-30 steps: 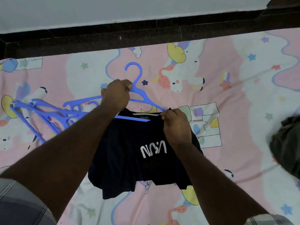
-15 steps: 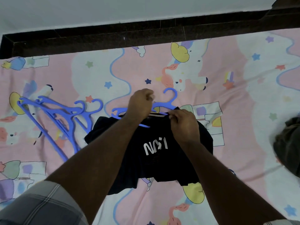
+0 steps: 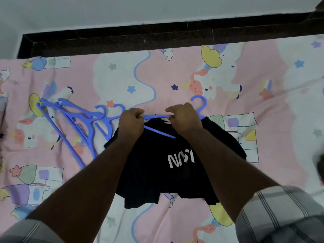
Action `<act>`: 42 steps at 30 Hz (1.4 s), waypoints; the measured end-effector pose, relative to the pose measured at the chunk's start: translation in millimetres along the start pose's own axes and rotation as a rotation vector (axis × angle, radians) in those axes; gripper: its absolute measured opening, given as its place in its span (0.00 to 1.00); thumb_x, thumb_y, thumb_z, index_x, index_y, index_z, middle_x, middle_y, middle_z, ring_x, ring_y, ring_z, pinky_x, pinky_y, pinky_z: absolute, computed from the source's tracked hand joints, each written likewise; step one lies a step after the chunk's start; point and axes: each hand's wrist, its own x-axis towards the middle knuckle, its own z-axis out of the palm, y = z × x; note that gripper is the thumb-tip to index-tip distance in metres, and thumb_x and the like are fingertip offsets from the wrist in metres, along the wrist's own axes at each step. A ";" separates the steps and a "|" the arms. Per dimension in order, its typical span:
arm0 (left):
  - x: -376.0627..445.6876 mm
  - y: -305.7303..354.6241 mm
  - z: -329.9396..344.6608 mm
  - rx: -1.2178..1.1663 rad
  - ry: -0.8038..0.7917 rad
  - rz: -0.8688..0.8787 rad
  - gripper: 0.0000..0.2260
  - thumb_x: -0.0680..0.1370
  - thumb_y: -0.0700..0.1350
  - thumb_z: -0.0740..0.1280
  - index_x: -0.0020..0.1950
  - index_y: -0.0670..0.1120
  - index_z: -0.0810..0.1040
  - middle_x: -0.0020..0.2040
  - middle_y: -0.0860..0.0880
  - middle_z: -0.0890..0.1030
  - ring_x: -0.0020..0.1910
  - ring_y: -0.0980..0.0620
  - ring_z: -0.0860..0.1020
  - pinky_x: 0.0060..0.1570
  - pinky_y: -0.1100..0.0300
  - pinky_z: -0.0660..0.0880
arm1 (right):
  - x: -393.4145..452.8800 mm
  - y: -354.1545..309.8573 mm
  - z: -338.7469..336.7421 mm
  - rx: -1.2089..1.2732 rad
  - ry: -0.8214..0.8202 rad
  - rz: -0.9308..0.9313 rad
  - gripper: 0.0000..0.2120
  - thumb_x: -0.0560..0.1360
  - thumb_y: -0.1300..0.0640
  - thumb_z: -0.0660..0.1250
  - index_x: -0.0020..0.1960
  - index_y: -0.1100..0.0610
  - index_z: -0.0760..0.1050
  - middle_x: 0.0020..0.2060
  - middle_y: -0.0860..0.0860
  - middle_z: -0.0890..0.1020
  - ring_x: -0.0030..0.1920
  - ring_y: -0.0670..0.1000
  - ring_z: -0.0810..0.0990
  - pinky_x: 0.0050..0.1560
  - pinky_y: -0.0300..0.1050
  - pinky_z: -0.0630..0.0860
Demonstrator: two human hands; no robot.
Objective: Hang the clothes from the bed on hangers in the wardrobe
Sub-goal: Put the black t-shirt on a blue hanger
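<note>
Mid-bed, both hands, left (image 3: 131,122) and right (image 3: 184,118), grasp a hanger (image 3: 158,116) going into the shirt (image 3: 177,165) collar; it seems half in, spare hangers (image 3: 77,127) lying toward the bed's (image 3: 280,106) left edge, wardrobe unseen.

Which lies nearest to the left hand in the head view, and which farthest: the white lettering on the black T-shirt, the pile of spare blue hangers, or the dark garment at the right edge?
From the left hand:
1. Pile of spare blue hangers, just to its left on the bedsheet.
2. White lettering on the black T-shirt, lower right of the hand.
3. Dark garment, far off at the right edge.
</note>
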 end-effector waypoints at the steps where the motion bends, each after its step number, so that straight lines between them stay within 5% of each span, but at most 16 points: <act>1: 1.0 -0.6 -0.3 -0.004 0.000 0.009 0.12 0.82 0.40 0.64 0.63 0.42 0.81 0.61 0.45 0.82 0.60 0.47 0.79 0.55 0.63 0.69 | 5.7 -0.1 -0.1 -0.061 -0.039 -0.016 0.18 0.81 0.57 0.63 0.71 0.52 0.75 0.63 0.53 0.80 0.66 0.57 0.69 0.63 0.54 0.72; 6: 2.7 -2.9 -3.3 -0.031 0.025 0.012 0.12 0.82 0.42 0.64 0.64 0.44 0.81 0.60 0.49 0.82 0.57 0.50 0.79 0.52 0.65 0.68 | 20.7 0.4 -2.4 -0.274 -0.168 -0.036 0.21 0.79 0.61 0.62 0.70 0.49 0.74 0.60 0.51 0.81 0.64 0.55 0.68 0.57 0.49 0.74; 13: 3.0 2.8 -6.9 -0.198 0.223 -0.035 0.08 0.82 0.44 0.63 0.57 0.47 0.80 0.50 0.54 0.80 0.49 0.55 0.77 0.50 0.62 0.70 | 9.9 14.9 -23.3 -0.214 0.074 -0.013 0.15 0.79 0.63 0.62 0.63 0.55 0.78 0.53 0.53 0.81 0.55 0.57 0.72 0.52 0.54 0.74; 21: -1.1 18.1 31.1 0.055 -0.177 0.043 0.11 0.79 0.45 0.67 0.60 0.47 0.83 0.54 0.48 0.84 0.54 0.48 0.80 0.51 0.61 0.71 | 5.5 28.5 -35.1 -0.222 0.127 0.033 0.15 0.79 0.62 0.63 0.63 0.54 0.79 0.52 0.53 0.83 0.54 0.57 0.74 0.52 0.53 0.75; 26: 8.7 18.3 39.5 0.364 -0.242 0.210 0.14 0.82 0.47 0.63 0.65 0.56 0.81 0.54 0.45 0.76 0.55 0.42 0.76 0.55 0.45 0.76 | 3.1 34.4 -38.0 -0.226 0.124 0.034 0.15 0.80 0.61 0.63 0.64 0.54 0.79 0.54 0.53 0.83 0.54 0.56 0.74 0.52 0.51 0.73; 31: 14.1 19.7 35.7 0.516 -0.316 0.264 0.13 0.82 0.50 0.61 0.66 0.57 0.79 0.58 0.46 0.73 0.60 0.42 0.73 0.57 0.46 0.71 | 0.1 38.1 -39.6 -0.226 0.127 0.032 0.15 0.80 0.61 0.63 0.64 0.54 0.79 0.53 0.53 0.83 0.54 0.56 0.73 0.51 0.51 0.73; 42: 7.5 0.8 14.2 0.167 -0.113 0.213 0.08 0.80 0.43 0.64 0.53 0.51 0.83 0.50 0.52 0.79 0.51 0.50 0.78 0.50 0.52 0.76 | -4.3 31.8 -45.3 -0.283 0.084 0.032 0.16 0.79 0.61 0.64 0.64 0.52 0.79 0.52 0.52 0.83 0.55 0.56 0.73 0.50 0.52 0.74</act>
